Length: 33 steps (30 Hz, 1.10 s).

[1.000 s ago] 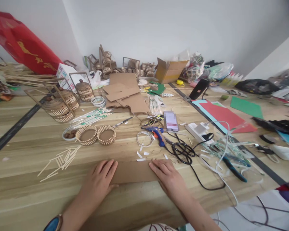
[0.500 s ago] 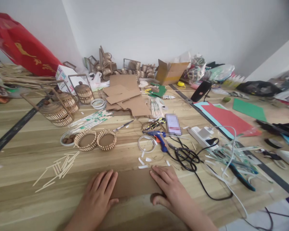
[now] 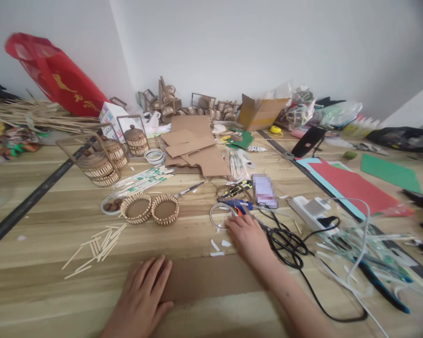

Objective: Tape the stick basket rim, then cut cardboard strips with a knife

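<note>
My left hand (image 3: 143, 293) lies spread on the left end of a brown cardboard strip (image 3: 211, 280) near the front of the table. Over the table beyond the strip, my right hand (image 3: 248, 237) reaches beside the white ring (image 3: 221, 216) and the blue glue gun (image 3: 240, 203); its fingertips are bent down and partly hidden, so any grip is unclear. Small white paper scraps (image 3: 217, 254) lie between my right hand and the strip. Two round stick-walled rings (image 3: 165, 209) stand left of the centre.
Loose sticks (image 3: 107, 244) lie at the left. Stacked cardboard (image 3: 197, 145) and lidded baskets (image 3: 97, 169) stand farther back. At the right are a tangled black cable (image 3: 285, 246), a power strip (image 3: 312, 213), pliers (image 3: 382, 286) and red paper (image 3: 356, 183).
My right hand has left the cardboard strip and moved forward to the white ring and glue gun. My left hand stays on the strip. The view has shifted slightly.
</note>
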Motion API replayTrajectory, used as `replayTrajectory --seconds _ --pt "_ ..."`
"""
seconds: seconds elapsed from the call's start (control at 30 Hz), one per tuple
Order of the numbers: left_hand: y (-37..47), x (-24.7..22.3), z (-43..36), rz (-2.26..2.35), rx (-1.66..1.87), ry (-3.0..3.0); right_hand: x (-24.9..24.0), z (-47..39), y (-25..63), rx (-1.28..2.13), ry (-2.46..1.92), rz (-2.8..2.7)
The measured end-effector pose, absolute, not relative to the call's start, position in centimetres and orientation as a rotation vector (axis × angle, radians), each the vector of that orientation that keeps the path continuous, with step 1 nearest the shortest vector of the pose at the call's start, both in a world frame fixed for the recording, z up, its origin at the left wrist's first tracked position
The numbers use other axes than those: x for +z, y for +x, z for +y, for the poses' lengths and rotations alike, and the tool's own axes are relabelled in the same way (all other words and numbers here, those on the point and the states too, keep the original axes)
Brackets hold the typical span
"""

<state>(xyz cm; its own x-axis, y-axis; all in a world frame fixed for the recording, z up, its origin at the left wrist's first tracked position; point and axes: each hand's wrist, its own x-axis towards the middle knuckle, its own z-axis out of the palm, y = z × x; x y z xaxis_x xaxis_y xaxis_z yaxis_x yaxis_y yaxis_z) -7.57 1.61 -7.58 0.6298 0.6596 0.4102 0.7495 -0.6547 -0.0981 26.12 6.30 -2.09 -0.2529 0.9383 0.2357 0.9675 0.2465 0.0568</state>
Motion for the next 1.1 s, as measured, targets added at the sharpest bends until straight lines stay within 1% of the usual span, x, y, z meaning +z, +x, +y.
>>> replayTrajectory --seconds 0.2,0.33,0.43,0.57,0.63,0.73,0.8,0.9,0.97,1.03,1.1 --pt "-7.2 -7.0 1.7 -1.087 -0.497 -2.541 -1.0 6.6 26.3 -0.419 -1.674 -2.341" --pt "-7.3 -6.2 1.5 -1.051 -0.476 -2.576 -0.1 4.7 23.6 -0.324 -1.498 -2.358" --pt "-7.6 -6.1 1.2 -1.033 -0.446 -2.655 -0.9 3.7 21.2 -0.345 -1.351 -2.461" --pt "-8.2 -8.1 0.7 -1.018 -0.472 -2.697 -2.7 4.1 21.1 -0.381 -1.333 -2.538" --pt "-8.4 -9.7 0.6 -1.05 -0.564 -2.659 -3.2 4.7 22.7 -0.412 -1.382 -2.522" --pt "-8.4 -11.1 0.6 -1.074 -0.564 -2.657 -2.9 5.7 25.4 -0.498 -1.503 -2.453" --pt "-8.1 -10.7 0.7 -1.078 -0.562 -2.64 -2.2 6.0 26.3 -0.551 -1.529 -2.404" --pt "-7.5 -8.6 1.1 -1.052 -0.55 -2.609 -0.9 6.1 25.7 -0.541 -1.48 -2.384" --pt "-7.2 -7.4 1.2 -1.047 -0.455 -2.623 -0.3 6.0 24.4 -0.502 -1.443 -2.395" --pt "-7.1 -7.0 1.3 -1.033 -0.406 -2.634 -0.4 5.8 22.8 -0.465 -1.402 -2.411" --pt "-7.3 -7.3 1.2 -0.995 -0.445 -2.639 -1.0 5.4 21.6 -0.429 -1.347 -2.467"
